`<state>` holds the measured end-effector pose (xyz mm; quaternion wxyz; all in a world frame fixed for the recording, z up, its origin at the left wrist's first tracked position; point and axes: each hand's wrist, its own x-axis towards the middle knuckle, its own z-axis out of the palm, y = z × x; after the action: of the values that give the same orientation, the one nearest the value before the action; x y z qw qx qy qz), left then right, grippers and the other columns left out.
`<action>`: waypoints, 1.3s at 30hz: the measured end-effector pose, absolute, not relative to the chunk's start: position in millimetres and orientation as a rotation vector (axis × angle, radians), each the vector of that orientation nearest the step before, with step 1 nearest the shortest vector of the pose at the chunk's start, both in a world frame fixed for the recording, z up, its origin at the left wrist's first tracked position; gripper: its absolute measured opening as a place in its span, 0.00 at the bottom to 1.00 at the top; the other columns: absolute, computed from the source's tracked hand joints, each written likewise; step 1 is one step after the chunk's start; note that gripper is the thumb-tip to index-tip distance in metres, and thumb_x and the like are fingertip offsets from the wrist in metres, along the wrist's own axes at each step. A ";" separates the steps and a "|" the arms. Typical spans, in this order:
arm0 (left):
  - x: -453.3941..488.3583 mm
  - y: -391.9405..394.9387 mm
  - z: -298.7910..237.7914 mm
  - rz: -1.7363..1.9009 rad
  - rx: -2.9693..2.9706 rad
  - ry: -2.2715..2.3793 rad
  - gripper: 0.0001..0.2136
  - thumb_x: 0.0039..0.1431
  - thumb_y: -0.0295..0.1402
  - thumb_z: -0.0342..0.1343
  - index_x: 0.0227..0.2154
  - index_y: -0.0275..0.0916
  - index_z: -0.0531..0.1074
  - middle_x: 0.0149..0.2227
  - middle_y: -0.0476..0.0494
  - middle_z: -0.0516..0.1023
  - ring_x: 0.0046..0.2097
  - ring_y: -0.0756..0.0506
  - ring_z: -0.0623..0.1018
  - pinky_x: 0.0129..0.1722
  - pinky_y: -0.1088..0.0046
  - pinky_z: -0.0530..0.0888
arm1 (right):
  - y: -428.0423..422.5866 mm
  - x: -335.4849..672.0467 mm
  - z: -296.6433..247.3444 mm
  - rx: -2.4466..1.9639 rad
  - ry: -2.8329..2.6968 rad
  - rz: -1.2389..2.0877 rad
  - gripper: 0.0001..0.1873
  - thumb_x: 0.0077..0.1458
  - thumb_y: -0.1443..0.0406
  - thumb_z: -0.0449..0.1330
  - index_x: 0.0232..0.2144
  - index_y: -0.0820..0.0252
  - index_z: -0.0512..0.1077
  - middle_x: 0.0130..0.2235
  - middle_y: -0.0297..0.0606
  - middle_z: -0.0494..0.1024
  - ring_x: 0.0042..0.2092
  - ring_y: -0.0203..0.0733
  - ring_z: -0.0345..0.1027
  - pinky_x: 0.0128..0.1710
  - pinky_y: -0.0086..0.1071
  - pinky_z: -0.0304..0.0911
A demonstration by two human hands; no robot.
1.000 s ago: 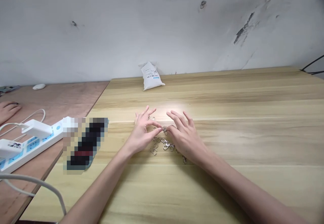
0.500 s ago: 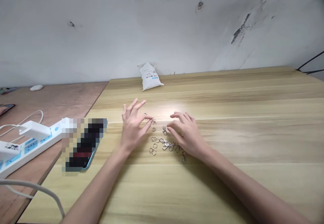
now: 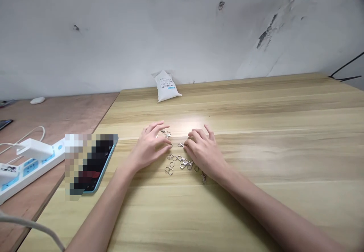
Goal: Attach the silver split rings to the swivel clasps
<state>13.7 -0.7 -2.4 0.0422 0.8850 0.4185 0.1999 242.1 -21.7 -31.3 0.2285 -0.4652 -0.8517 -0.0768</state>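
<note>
Head view: between your two hands, which stand apart from each other, one swivel clasp (image 3: 181, 145) lies on the desk (image 3: 270, 149), its long axis running roughly left to right; your right hand (image 3: 186, 145) is nearer, with thumb and index finger at the clasp's right end, though you cannot tell whether they grip it. Your left hand (image 3: 171, 145) has its thumb and index finger close together at one split ring (image 3: 171, 145), and a firm pinch cannot be told either. Toward you from that gap, count at least five loose rings (image 3: 171, 164) on the left, then a clasp cluster (image 3: 185, 164) of about three, overlapping too much to be sure. Beside your right wrist are one ring (image 3: 196, 169) and one more clasp (image 3: 204, 178); at least two metal pieces (image 3: 168, 134) sit partly hidden beyond your left fingers. Farther off are one phone (image 3: 99, 172) and one white packet (image 3: 166, 88).
</note>
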 end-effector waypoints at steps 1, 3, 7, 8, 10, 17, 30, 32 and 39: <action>14.0 -0.9 -2.2 0.577 2.735 1.246 0.05 0.59 0.35 0.58 0.32 0.44 0.79 0.58 0.43 0.71 0.63 0.36 0.63 0.59 0.48 0.64 | -21.0 242.5 -30.8 -1.284 -2.350 -0.203 0.10 0.62 0.67 0.56 0.30 0.57 0.75 0.40 0.40 0.76 0.50 0.47 0.66 0.63 0.54 0.46; 14.8 -0.3 -4.5 0.542 2.777 1.227 0.06 0.60 0.34 0.58 0.31 0.44 0.79 0.57 0.43 0.72 0.63 0.37 0.64 0.58 0.50 0.65 | -20.0 243.0 -30.5 -1.290 -2.364 -0.170 0.09 0.62 0.67 0.56 0.30 0.58 0.74 0.39 0.39 0.76 0.48 0.46 0.67 0.62 0.53 0.47; 16.6 1.8 -12.0 0.547 2.816 1.251 0.09 0.63 0.32 0.54 0.30 0.44 0.78 0.54 0.43 0.74 0.60 0.39 0.68 0.56 0.53 0.68 | -19.5 243.7 -30.3 -1.262 -2.402 -0.175 0.09 0.63 0.67 0.55 0.30 0.59 0.72 0.37 0.39 0.76 0.45 0.45 0.68 0.62 0.52 0.47; 16.8 2.1 -12.9 0.551 2.819 1.261 0.09 0.63 0.31 0.53 0.30 0.44 0.78 0.53 0.44 0.75 0.60 0.39 0.68 0.56 0.54 0.69 | -19.6 243.9 -29.8 -1.248 -2.410 -0.199 0.10 0.63 0.67 0.54 0.30 0.59 0.72 0.37 0.39 0.76 0.45 0.45 0.68 0.63 0.52 0.47; 16.9 2.0 -13.0 0.550 2.823 1.276 0.09 0.63 0.31 0.53 0.30 0.43 0.78 0.53 0.43 0.75 0.59 0.39 0.69 0.56 0.55 0.69 | -19.9 244.3 -28.5 -1.234 -2.413 -0.238 0.11 0.64 0.68 0.53 0.30 0.59 0.72 0.36 0.40 0.76 0.45 0.45 0.68 0.63 0.51 0.46; 16.3 0.8 -8.2 0.529 2.867 1.295 0.07 0.63 0.32 0.54 0.33 0.43 0.78 0.52 0.41 0.75 0.56 0.39 0.71 0.54 0.55 0.71 | -19.6 244.9 -28.8 -1.265 -2.419 -0.226 0.08 0.62 0.64 0.55 0.32 0.57 0.74 0.37 0.39 0.76 0.44 0.45 0.67 0.62 0.51 0.47; 17.1 3.7 -13.9 0.576 2.883 1.320 0.09 0.62 0.27 0.51 0.29 0.41 0.74 0.48 0.42 0.78 0.53 0.40 0.73 0.52 0.60 0.72 | -17.4 247.1 -32.9 -1.232 -2.451 -0.301 0.11 0.64 0.69 0.52 0.30 0.58 0.72 0.35 0.39 0.75 0.42 0.44 0.66 0.62 0.48 0.47; 16.4 3.2 -15.2 0.658 2.807 1.287 0.07 0.62 0.28 0.51 0.31 0.41 0.74 0.47 0.42 0.77 0.53 0.41 0.72 0.51 0.62 0.72 | -17.7 247.5 -32.8 -1.226 -2.458 -0.280 0.11 0.64 0.69 0.52 0.30 0.59 0.72 0.35 0.38 0.74 0.42 0.43 0.66 0.62 0.48 0.47; 24.9 -2.0 -14.0 0.779 2.646 1.185 0.05 0.61 0.26 0.53 0.34 0.40 0.73 0.49 0.42 0.75 0.52 0.42 0.71 0.50 0.62 0.72 | -20.3 245.4 -26.9 -1.165 -2.417 -0.170 0.09 0.62 0.67 0.56 0.29 0.58 0.73 0.36 0.37 0.75 0.42 0.43 0.66 0.61 0.46 0.47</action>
<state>24.9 -2.0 -14.0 0.0698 0.8792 0.3939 0.2589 245.4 -20.3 -26.9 0.2244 -0.4223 -0.8761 -0.0617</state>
